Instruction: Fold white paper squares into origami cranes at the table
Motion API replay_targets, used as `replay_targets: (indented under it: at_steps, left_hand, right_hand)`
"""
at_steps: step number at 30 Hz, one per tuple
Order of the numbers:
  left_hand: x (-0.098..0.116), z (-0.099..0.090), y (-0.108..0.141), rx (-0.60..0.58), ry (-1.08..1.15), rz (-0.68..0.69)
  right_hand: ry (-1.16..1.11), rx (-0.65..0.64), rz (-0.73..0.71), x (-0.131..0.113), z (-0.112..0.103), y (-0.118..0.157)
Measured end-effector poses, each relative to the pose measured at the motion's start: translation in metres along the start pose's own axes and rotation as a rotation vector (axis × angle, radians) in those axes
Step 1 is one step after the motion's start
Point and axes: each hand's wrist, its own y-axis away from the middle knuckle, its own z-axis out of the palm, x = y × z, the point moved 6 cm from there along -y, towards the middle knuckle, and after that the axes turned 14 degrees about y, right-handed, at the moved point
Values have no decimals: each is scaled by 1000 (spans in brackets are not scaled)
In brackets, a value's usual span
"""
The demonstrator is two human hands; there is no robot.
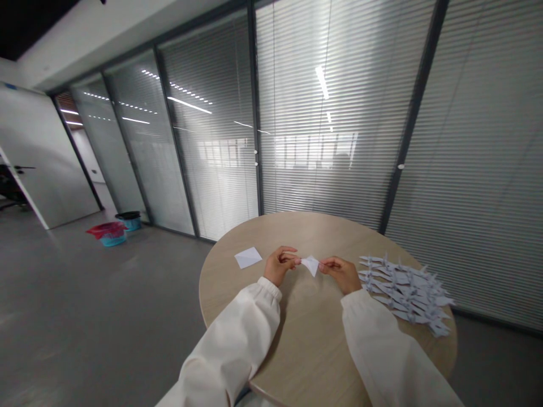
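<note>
A small folded white paper (pixel 311 264) is held up between my two hands over the round table. My left hand (pixel 280 264) pinches its left corner between thumb and fingertips. The right corner is pinched by my right hand (pixel 341 273). Flat on the table, to the left of my left hand, lies a white paper square (pixel 248 258). To the right of my right hand, many folded white paper pieces (pixel 405 289) with pointed tips are gathered in a dense group.
The round wooden table (pixel 314 350) stands close to a glass partition with blinds (pixel 331 113). On the floor at the left are a blue bin with a red liner (pixel 111 233) and a bin with a black liner (pixel 129 220). A white door (pixel 46 158) stands farther left.
</note>
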Motion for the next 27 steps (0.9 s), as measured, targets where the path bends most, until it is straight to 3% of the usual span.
replay_targets:
  at_steps: [8,16,27]
  left_hand:
    - [-2,-7,0,81,37,-63]
    - [-8,6,4,-49,13,-95]
    - [-8,-5,1,66,8,-89]
  right_hand:
    - [3,18,1,0,-1,0]
    - [19,-15,-6,1,5,0]
    - [34,-47,-33,-3,5,1]
